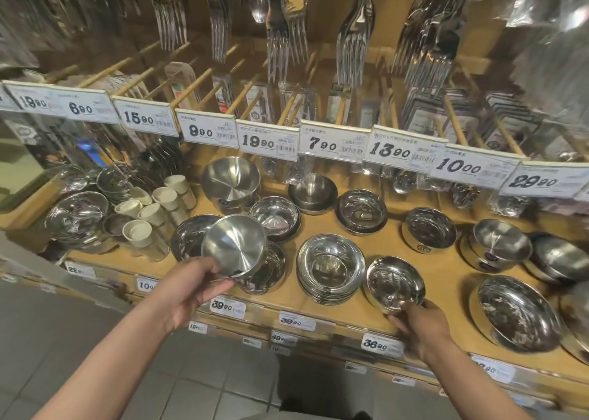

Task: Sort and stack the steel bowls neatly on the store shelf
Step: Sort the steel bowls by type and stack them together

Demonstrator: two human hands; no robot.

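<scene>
My left hand grips a brushed steel bowl by its near rim, tilted and lifted above a polished bowl at the shelf front. My right hand holds the near rim of a shiny steel bowl that sits near the front edge of the wooden shelf. Between the two stands a stack of shallow steel bowls. A stack of matching brushed bowls stands at the back. More steel bowls lie spread over the shelf to the right.
White cups cluster at the left beside wrapped bowls. Price tags hang on a rail above the bowls, with packed forks overhead. A large bowl sits at the right front. Grey floor tiles lie below.
</scene>
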